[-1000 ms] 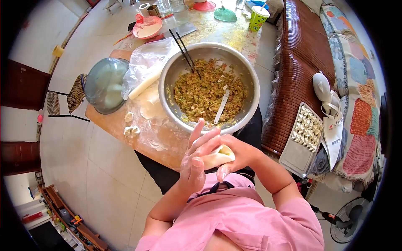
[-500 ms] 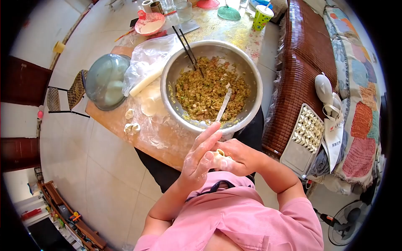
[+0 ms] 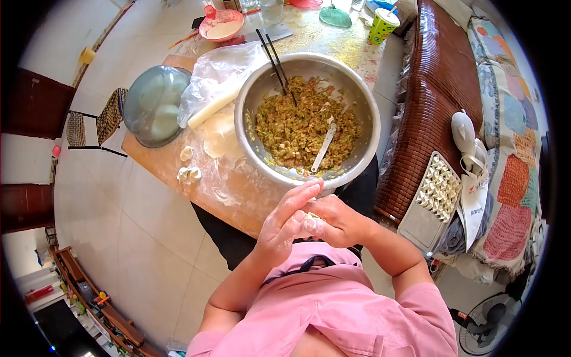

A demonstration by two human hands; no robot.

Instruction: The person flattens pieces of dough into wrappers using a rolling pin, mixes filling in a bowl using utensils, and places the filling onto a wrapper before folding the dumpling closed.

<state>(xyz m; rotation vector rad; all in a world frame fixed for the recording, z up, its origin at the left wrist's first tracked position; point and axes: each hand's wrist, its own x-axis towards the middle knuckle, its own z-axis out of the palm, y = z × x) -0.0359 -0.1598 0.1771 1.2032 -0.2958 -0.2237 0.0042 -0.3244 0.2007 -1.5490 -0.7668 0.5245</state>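
Observation:
My left hand [image 3: 284, 224], dusted with flour, has its fingers stretched forward and its thumb bent in against a dumpling [image 3: 310, 218]. Wrapped round the other side of that dumpling is my right hand [image 3: 336, 221], its thumb pressing near my left thumb. Only a small pale pleated bit of dough shows between them. Just beyond my fingertips stands a big metal bowl [image 3: 373, 138] of chopped filling [image 3: 297, 128]. A flat white-handled spreader [image 3: 324, 147] and dark chopsticks [image 3: 275, 62] stick into the filling.
On the floured board [image 3: 223, 205] lie dough wrappers [image 3: 220, 141], small dough pieces [image 3: 189, 174], a dough roll [image 3: 208, 111] and a glass lid [image 3: 156, 107]. A tray of dumplings [image 3: 437, 190] rests on the brown sofa [image 3: 437, 77] at right. A fan [image 3: 491, 321] stands lower right.
My hands have closed further over the dumpling, so less dough shows. The view has shifted slightly, moving the bowl a little right and up in the picture.

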